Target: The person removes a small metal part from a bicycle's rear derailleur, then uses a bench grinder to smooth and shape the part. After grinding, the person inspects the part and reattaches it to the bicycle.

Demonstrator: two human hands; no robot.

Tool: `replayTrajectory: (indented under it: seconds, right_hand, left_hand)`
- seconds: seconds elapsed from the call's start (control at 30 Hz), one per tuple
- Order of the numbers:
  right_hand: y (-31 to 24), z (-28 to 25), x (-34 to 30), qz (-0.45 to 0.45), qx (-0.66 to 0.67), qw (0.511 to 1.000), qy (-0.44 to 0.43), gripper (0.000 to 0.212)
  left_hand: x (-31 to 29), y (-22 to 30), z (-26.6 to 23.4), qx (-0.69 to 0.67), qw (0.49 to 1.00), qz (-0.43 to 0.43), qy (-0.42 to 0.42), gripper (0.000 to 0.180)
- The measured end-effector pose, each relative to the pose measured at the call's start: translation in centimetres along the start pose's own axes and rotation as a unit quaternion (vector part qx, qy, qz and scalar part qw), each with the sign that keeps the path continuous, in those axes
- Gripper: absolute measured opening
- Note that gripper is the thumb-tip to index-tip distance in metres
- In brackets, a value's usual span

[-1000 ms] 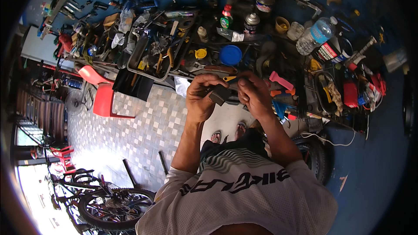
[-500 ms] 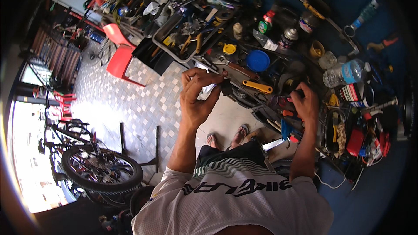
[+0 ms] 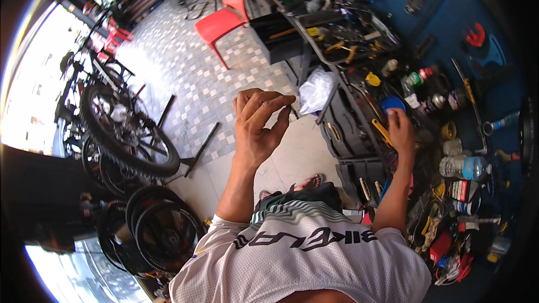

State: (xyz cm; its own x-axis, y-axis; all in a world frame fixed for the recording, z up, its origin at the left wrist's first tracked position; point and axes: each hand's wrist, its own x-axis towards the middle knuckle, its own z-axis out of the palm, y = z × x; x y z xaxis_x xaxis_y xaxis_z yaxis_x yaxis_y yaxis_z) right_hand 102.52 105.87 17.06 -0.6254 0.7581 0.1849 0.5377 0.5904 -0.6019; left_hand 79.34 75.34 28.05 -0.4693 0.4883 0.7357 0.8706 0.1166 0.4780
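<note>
My left hand [image 3: 261,120] is raised over the floor, thumb and forefinger brought together in a pinch. A small dark bit shows at their tips, too small to name. Over the workbench, my right hand [image 3: 401,130] reaches forward with its fingers partly stretched and apart; nothing shows in them. Just beyond its fingertips is a round blue lid [image 3: 393,102]. A tool with a yellow handle [image 3: 381,132] lies right beside its thumb side.
A tray of tools [image 3: 342,50] stands at the bench's far end. A water bottle [image 3: 463,166] lies to the right. A white plastic bag [image 3: 317,91] hangs by the bench edge. Left are a red chair [image 3: 222,25], a bicycle wheel [image 3: 120,129] and loose tyres [image 3: 163,227].
The view has swung left, so the bench appears farther right. My right hand has moved away along the bench toward the blue lid and yellow handle. My left hand keeps its pinch.
</note>
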Motion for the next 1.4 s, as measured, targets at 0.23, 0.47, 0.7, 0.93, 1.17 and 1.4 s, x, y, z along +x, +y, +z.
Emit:
replayTrajectory:
  seconds: [0.23,0.47,0.7,0.93,1.17,1.4]
  right_hand:
    - [-21.1,10.3,-5.2,-0.050,0.385,0.851,-0.353,0.026]
    - [-35.2,19.0,-15.3,-0.092,0.532,0.639,-0.548,0.038]
    - [-46.3,25.0,-24.8,-0.038,0.565,0.432,-0.702,0.045]
    - [-55.3,31.5,-34.2,0.047,0.451,0.288,-0.843,0.047]
    - [-58.4,42.9,-38.9,0.100,0.281,0.065,-0.952,0.058]
    - [-63.8,46.4,-44.0,0.116,0.106,-0.019,-0.987,0.063]
  left_hand:
    - [-7.0,-2.7,-12.3,0.062,0.993,-0.057,0.079,0.033]
    - [-17.1,-6.0,-22.4,-0.266,0.933,-0.163,0.178,0.028]
    - [-26.6,-6.9,-30.2,-0.391,0.819,-0.223,0.355,0.022]
    - [-35.3,-5.3,-38.8,-0.071,0.847,-0.227,0.476,0.028]
    - [-39.0,-4.2,-41.6,0.255,0.757,-0.308,0.517,0.028]
    - [-39.7,-4.9,-42.4,0.380,0.628,-0.388,0.557,0.031]
